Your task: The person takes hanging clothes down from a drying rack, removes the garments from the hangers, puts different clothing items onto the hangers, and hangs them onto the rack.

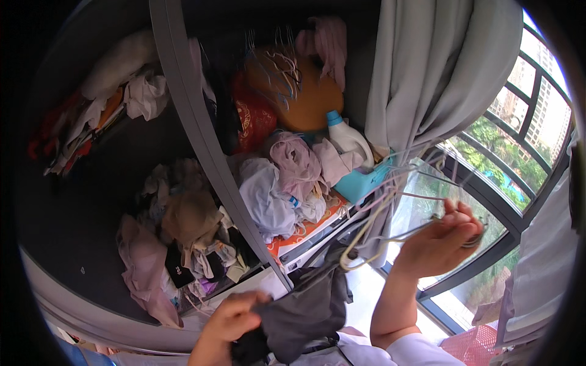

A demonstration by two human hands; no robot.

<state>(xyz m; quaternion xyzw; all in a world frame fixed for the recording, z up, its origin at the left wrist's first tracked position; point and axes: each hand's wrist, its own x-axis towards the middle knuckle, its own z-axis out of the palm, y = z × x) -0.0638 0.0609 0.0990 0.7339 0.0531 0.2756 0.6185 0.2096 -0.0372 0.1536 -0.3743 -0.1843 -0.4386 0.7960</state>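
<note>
Wire clothes hangers (pixel 373 219) in several colours fan out from my right hand (pixel 446 238), whose fingers are closed around their hooks. My left hand (pixel 238 313), slightly blurred, grips a dark grey cloth garment (pixel 306 311) low in the middle of the view. The garment's upper end lies close to the lowest hangers; whether it hangs on one cannot be told. Ahead, a wardrobe shelf holds a crumpled light blue garment (pixel 268 196), a pink garment (pixel 295 160) and a white bottle with a blue cap (pixel 350 139). More hangers (pixel 286 68) hang inside the wardrobe.
A grey upright frame (pixel 206 123) divides the wardrobe. Piled clothes (pixel 190 224) fill the lower left compartment, with more hanging clothes (pixel 146 96) above. A turquoise container (pixel 361 183) stands by the grey curtain (pixel 412 68). To the right are a window frame (pixel 494 206) and a pink basket (pixel 474 345).
</note>
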